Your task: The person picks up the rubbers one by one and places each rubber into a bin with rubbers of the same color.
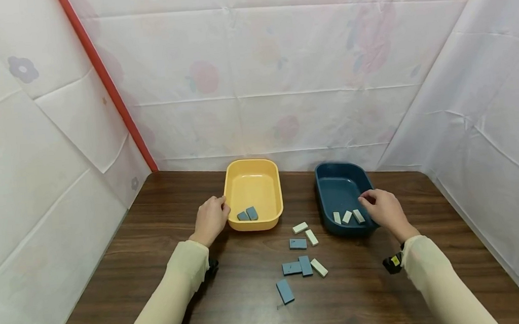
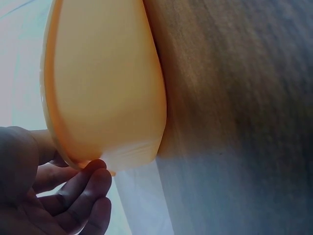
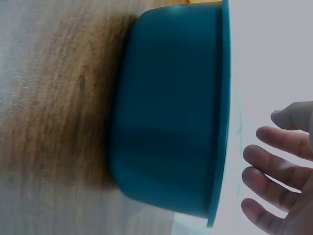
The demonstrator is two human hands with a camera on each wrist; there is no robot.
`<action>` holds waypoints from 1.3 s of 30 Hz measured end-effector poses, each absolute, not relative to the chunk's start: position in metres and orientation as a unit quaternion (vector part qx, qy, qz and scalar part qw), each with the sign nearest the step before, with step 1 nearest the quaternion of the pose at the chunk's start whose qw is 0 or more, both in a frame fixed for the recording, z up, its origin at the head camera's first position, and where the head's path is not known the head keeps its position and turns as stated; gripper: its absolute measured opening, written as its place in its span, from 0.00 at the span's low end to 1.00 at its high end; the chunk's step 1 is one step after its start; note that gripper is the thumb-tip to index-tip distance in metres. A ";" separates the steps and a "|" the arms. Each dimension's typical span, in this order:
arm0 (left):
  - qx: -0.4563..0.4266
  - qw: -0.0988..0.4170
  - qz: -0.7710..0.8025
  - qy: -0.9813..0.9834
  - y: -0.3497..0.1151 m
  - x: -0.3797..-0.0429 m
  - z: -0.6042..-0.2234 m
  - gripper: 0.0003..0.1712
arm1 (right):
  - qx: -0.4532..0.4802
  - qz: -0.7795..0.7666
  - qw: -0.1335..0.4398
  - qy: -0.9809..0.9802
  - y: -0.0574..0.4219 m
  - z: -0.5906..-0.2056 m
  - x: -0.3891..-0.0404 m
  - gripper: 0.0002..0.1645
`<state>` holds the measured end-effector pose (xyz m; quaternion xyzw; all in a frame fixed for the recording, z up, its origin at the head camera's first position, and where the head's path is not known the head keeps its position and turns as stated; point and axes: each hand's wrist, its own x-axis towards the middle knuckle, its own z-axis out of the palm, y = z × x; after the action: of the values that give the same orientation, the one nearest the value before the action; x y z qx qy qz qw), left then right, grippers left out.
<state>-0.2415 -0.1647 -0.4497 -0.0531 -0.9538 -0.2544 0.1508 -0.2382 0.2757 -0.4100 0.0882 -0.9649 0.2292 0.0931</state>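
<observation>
My left hand (image 1: 211, 219) is at the left rim of the yellow tub (image 1: 274, 191); in the left wrist view its thumb and fingers pinch the rim. Two blue-grey blocks (image 1: 252, 213) lie inside that tub, at its near end. Over the right rim of the dark blue tub (image 1: 324, 197) hovers my right hand (image 1: 386, 210), fingers loosely bent and holding nothing. In the right wrist view those fingers (image 3: 266, 156) are apart from the tub's wall. Three cream-white blocks (image 1: 347, 217) rest in the near end of the blue tub.
Between and in front of the tubs, several blue-grey blocks (image 1: 285, 291) and three cream-white blocks (image 1: 319, 267) are scattered on the brown wooden table (image 1: 344, 308). Two of the blue-grey ones touch. White cloth walls (image 1: 253, 81) enclose the back and sides, with a red strip (image 1: 107, 82) at the left corner.
</observation>
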 end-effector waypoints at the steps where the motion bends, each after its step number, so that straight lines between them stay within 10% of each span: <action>1: -0.053 0.150 -0.254 -0.954 -0.165 -0.242 -0.450 0.19 | 0.083 0.228 0.098 -0.965 0.277 -0.411 -0.237 0.15; 39: -0.028 0.121 -0.288 -0.949 -0.170 -0.244 -0.450 0.19 | -0.047 0.271 0.051 -0.960 0.317 -0.443 -0.223 0.27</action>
<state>-0.2438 -0.1699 -0.4503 -0.0284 -0.9495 -0.2882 0.1211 -0.2233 0.3173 -0.4430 -0.0473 -0.9602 0.2706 0.0507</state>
